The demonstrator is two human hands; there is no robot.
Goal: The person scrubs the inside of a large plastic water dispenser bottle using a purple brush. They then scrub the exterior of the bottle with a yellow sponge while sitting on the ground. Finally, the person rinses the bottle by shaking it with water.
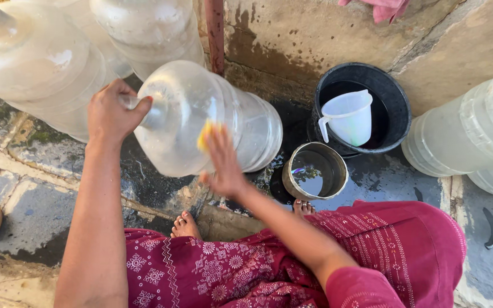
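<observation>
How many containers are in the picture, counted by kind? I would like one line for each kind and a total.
Large clear water jugs: 5 (one held by the left hand at its neck, right hand on its side)
Black bucket: 1
White measuring jug: 1
Metal pot: 1
Total: 8

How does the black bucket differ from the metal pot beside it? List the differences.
The black bucket is wider and dark, apparently plastic; the metal pot is smaller and shiny. The black bucket has a white jug inside it; the metal pot holds only water. The black bucket stands against the wall; the metal pot stands nearer the person's foot. Both are round, open-topped and upright.
</observation>
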